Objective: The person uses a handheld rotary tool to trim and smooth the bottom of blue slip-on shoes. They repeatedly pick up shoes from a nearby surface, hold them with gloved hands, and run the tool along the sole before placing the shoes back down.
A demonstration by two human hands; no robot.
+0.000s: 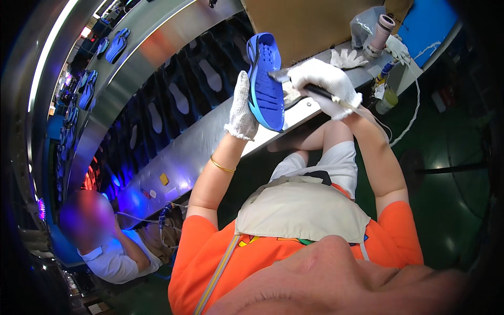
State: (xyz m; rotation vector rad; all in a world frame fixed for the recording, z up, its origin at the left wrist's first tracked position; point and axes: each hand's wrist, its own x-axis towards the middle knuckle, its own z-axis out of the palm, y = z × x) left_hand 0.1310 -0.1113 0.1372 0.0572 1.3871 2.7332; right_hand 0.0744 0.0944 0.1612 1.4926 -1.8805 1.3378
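Note:
A blue foam shoe point(266, 100) with holes and slots in its footbed is held up in front of me, toe away. My left hand point(242, 113), in a white knit glove, grips its left side. In my right hand point(325, 86), also gloved, is a brush point(319, 93) with a dark handle. The brush's tip touches or almost touches the right side of the footbed. A thin pale tube or cord trails from the handle's end past my right wrist.
Blue shoes point(117, 46) ride a curved conveyor point(142, 26) at the left. Below it hang pale soles point(178, 98). On the metal bench point(178, 160) are a pink bottle point(382, 31), a loose white glove point(346, 59) and a yellow block point(164, 179). A co-worker point(118, 257) sits at lower left.

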